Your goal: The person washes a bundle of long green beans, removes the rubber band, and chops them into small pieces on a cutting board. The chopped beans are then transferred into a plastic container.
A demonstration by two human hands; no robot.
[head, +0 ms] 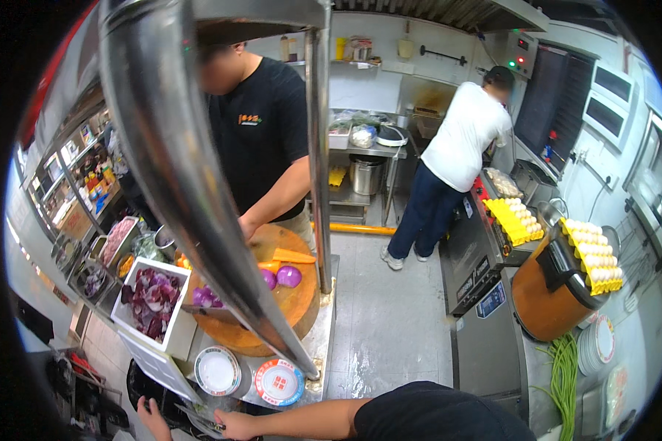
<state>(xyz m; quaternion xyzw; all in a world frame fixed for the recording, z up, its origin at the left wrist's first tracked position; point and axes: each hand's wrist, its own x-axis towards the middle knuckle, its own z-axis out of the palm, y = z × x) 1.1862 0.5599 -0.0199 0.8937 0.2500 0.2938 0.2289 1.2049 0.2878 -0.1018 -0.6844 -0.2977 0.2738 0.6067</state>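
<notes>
My right hand (237, 425) is closed around the dark handle of a kitchen tool (218, 425), perhaps a knife or peeler, at the bottom of the view. To its left, my left hand (153, 420) has its fingers apart and holds nothing visible. Beyond my hands stands a white box (185, 331) filled with purple onion skins (151, 300). A round wooden chopping board (295, 317) bears peeled purple onions (289, 277), carrots (292, 256) and a cleaver blade (215, 314); a person in black (265, 138) reaches onto it from the far side.
Steel posts (317, 165) rise at the board's edge. White bowls (218, 370) and patterned plates (279, 381) stand near my right arm. A person in white (458, 143) works at the right counter. Egg trays (593, 256) and long green beans (564, 386) lie right. A black bin bag (138, 380) is below.
</notes>
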